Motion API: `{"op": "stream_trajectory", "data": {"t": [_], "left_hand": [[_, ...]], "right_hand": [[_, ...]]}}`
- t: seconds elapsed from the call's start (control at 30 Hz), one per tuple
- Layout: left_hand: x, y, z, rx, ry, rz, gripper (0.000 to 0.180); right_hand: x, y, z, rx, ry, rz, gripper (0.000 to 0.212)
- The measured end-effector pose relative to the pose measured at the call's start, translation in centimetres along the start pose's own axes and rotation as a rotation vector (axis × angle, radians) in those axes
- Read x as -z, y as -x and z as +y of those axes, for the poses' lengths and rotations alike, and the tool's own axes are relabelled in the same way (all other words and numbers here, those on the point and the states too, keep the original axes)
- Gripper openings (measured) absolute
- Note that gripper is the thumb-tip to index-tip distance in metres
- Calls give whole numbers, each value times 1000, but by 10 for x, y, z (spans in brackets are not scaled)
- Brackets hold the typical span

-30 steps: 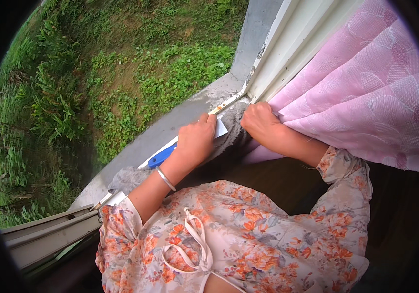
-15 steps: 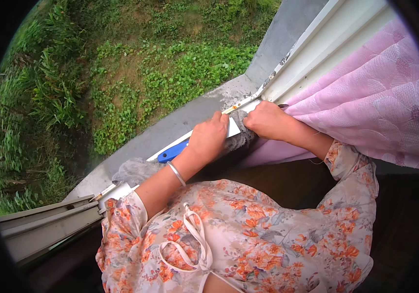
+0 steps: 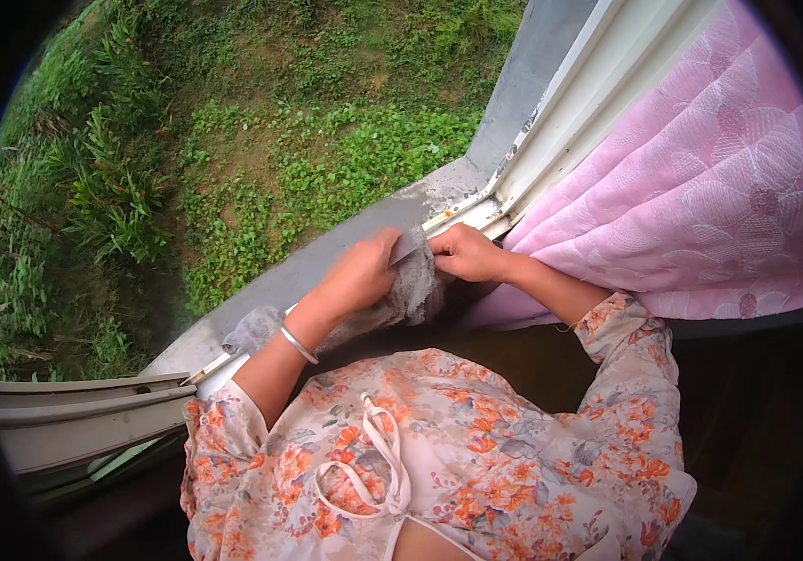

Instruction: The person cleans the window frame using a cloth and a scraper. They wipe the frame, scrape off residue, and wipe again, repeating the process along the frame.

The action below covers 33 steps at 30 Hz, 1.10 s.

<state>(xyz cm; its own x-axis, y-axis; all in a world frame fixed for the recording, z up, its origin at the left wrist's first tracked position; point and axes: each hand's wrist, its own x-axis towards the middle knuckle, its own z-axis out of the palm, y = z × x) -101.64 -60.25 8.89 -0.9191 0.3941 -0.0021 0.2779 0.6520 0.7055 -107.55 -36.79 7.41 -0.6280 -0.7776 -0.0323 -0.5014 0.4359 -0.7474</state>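
Observation:
A flat pale blade of a scraper shows beyond my left hand, which is closed around it; the blue handle is hidden in this view. A grey rag lies against the blade. My right hand pinches the rag at its right edge, close beside the blade. Another bunched part of grey cloth lies on the window sill to the left, behind my left wrist. Whether it joins the rag is hidden by my arm.
The white window track runs under and beyond my hands, with a concrete ledge outside it. A pink curtain hangs at right. Sliding window frames stand at left. Green plants grow below outside.
Both hands have come off the track, and my right hand has moved left. The rag is now lifted up against the scraper's blade. The blue handle has gone out of sight.

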Motion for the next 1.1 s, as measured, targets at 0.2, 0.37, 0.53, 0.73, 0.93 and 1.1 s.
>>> {"op": "stream_trajectory", "data": {"t": [0.2,0.37,0.53,0.73,0.93,1.1], "left_hand": [[86,29,12,82,159,381,17],[142,65,14,161,128,657,15],[175,99,-2,219,145,755,31],[188,115,-10,483,-174,673,39],[166,94,-29,370,-198,691,35],[147,101,-10,264,-27,740,32]], "right_hand": [[-30,-84,-50,15,-936,138,15],[-1,-118,-128,-57,-1160,-84,9],[17,-137,-148,50,-994,-40,19],[29,-187,-86,19,151,297,19],[17,-165,-97,-56,652,358,16],[24,-115,-103,-135,282,738,15]]}}
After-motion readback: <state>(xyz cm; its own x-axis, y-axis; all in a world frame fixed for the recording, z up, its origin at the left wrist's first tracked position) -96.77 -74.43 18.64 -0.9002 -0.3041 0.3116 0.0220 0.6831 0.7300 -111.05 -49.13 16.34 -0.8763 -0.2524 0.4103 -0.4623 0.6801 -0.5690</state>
